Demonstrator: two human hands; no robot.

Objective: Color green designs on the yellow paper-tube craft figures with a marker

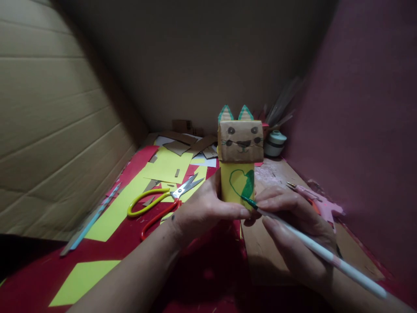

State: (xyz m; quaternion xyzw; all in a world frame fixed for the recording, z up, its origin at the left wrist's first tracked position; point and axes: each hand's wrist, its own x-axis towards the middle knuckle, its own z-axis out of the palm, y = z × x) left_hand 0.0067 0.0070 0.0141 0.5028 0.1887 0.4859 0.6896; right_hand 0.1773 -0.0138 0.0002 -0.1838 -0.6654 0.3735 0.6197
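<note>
A cat figure (241, 150) with a cardboard head and a yellow, paper-like body is held upright over the red-covered worktop (127, 239). Its body is wrapped by the left hand (208, 202), the thumb laid across the front near the base; a white brush pen (319, 250) is pinched in the right hand (299, 213), its green tip set against a partly filled heart (249, 184). The figure is probably light and easily dented; it is best gripped gently and low, with the glossy, possibly smearable ink and pointed ears (246, 114) left untouched.
</note>
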